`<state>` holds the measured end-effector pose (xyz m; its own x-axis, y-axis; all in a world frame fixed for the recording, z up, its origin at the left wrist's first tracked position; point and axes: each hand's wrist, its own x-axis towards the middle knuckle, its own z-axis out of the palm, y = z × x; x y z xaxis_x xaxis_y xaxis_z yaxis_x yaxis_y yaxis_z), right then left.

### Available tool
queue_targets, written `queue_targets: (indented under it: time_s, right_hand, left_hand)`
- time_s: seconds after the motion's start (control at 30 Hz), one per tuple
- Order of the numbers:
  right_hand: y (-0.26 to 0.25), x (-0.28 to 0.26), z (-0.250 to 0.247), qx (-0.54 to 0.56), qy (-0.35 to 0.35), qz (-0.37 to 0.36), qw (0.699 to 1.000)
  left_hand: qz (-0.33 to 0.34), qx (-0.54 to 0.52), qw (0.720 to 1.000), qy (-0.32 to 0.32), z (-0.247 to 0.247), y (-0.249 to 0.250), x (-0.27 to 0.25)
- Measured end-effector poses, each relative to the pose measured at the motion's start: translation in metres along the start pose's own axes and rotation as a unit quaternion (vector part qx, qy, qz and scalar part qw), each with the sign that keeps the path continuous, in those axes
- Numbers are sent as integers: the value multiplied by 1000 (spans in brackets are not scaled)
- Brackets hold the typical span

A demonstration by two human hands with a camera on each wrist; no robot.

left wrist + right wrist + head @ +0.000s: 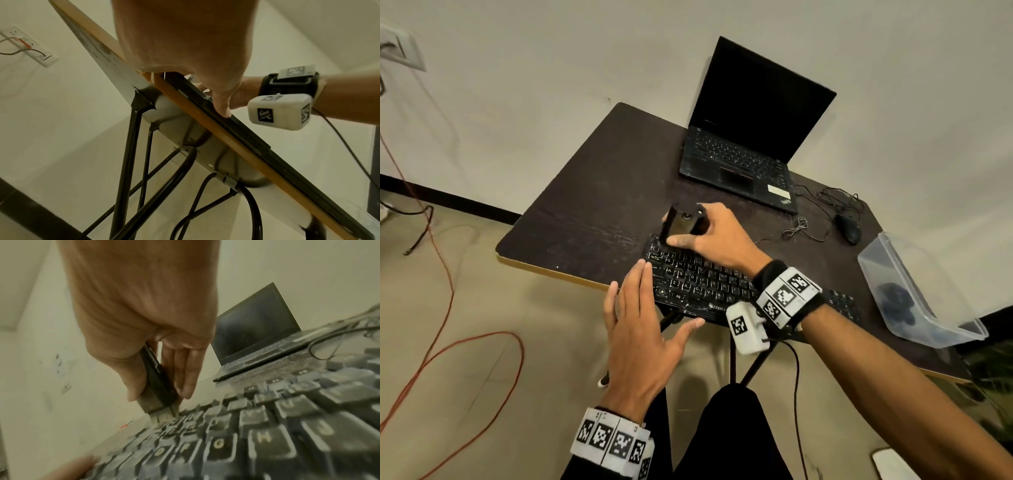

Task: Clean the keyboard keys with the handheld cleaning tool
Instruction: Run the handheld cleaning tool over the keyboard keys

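A black keyboard (709,284) lies along the near edge of the dark table (592,205). My right hand (709,236) grips a black cleaning brush (681,222), thumb on one side and fingers on the other. In the right wrist view the brush (158,386) stands nearly upright with its pale bristles (162,415) on the keys at the keyboard's (267,434) far left corner. My left hand (640,325) lies flat with straight fingers against the keyboard's left end, its thumb along the front edge. The left wrist view shows that thumb (222,104) on the keyboard's front rim (246,133).
An open black laptop (743,150) stands at the table's back. A black mouse (849,228) with a coiled cable lies right of it. A clear plastic tub (914,291) with dark items sits at the right edge. Orange cable (448,308) trails over the floor at left.
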<state>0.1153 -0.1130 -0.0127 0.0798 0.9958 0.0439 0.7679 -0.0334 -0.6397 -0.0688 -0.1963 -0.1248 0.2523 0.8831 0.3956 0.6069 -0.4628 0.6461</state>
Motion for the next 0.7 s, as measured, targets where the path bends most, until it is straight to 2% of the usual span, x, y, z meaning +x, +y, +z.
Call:
queue_targets:
  time_s: [0.07,0.23,0.37,0.5,0.6,0.7]
  right_hand:
    - [-3,7,-3,-21,41,6,999]
    - [-10,17,10,12,-23,-17,1000]
    - [-11,26,9,-4,12,-5,1000]
    - [-12,25,13,16,-28,-19,999]
    - [-9,31,7,3,20,6,1000]
    - [-7,29,7,30,-18,-4,999]
  left_hand:
    - [2,-3,1000,0,0,0,-1]
    - [-1,-9,1000,-3,0,0,0]
    - [-1,-11,1000,-5,0,1,-1]
    - [-3,-13,1000,-4,0,1,-1]
    - [0,-10,1000,-7,0,0,-2]
    - [1,-14,1000,-6,-1,0,-2]
